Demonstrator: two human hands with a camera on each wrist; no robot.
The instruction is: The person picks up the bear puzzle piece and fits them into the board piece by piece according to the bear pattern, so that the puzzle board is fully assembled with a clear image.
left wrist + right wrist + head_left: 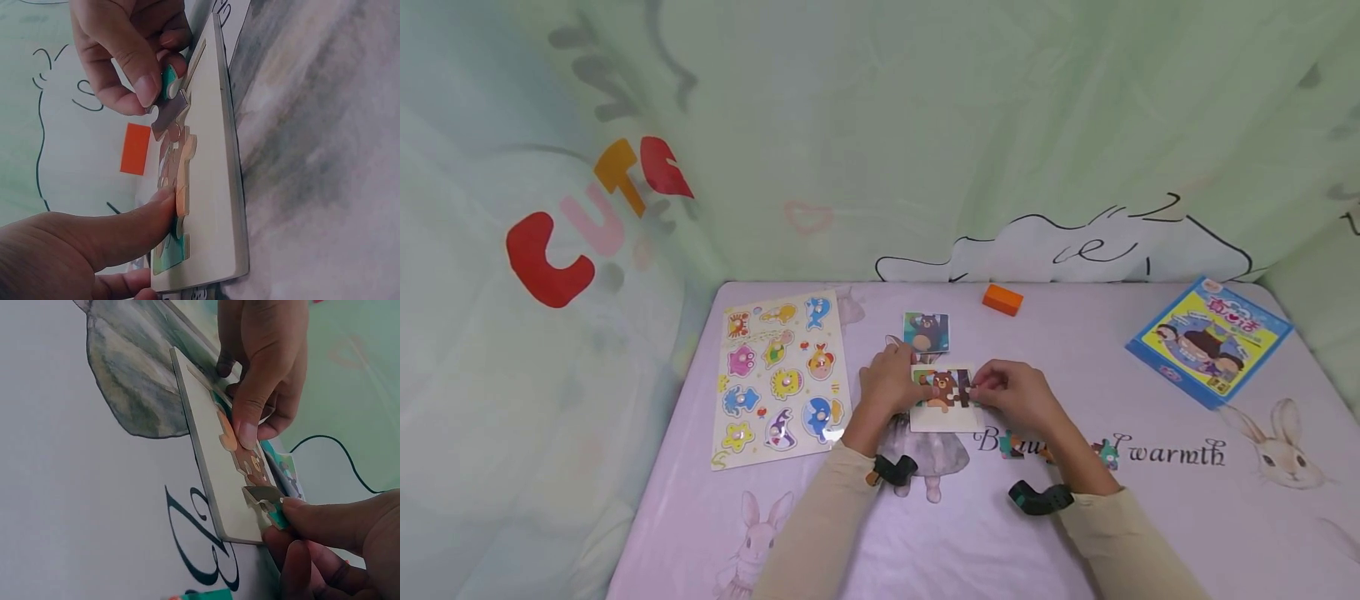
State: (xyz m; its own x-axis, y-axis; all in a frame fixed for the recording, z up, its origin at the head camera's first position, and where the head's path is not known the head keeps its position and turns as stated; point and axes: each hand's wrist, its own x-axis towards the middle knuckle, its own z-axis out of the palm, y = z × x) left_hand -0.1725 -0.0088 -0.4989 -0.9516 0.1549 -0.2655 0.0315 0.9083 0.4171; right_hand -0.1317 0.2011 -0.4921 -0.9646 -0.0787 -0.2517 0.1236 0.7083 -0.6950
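A small pale puzzle board [943, 422] lies on the table with several bear pieces [257, 464] joined in its upper part. My left hand [887, 385] holds the board at its left side, with the thumb pressing on the bear pieces. At the board's right side my right hand [1017, 397] pinches a puzzle piece [169, 115], dark purple and green, between thumb and finger. In the left wrist view this piece is tilted against the joined ones. Just behind the board is a bear picture card [927, 331].
Loose puzzle pieces [1107, 453] lie under and beside the right forearm. A peg board of sea animals [781, 379] is on the left. Toward the back are an orange block [1003, 300] and, at right, a blue and yellow box [1210, 342]. Fabric walls [925, 142] border the table.
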